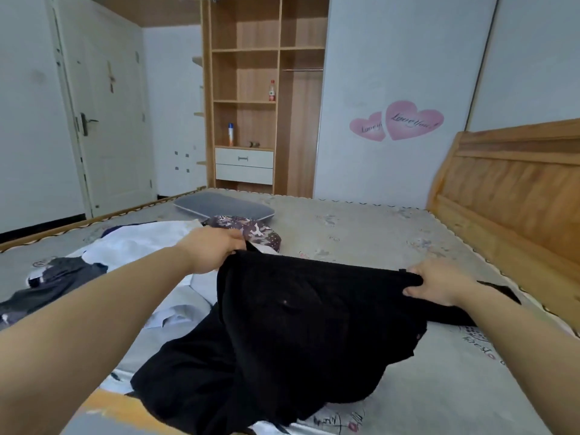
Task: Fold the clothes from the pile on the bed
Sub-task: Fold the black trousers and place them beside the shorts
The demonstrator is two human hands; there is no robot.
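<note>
Head view: a black garment [298,324] lies on the bed [361,233], its far edge pinched by the left hand [213,251] and right hand [439,285] (each grip curled tight). Left lies the clothes pile [131,246], beyond it a grey pillow [224,207], then a wardrobe [263,89].

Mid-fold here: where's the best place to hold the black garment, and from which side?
Hold the black garment at the two far corners of its top edge, from above, as the left hand and right hand do. That edge is stretched straight between them, so the rest hangs flat toward the bed.
</note>
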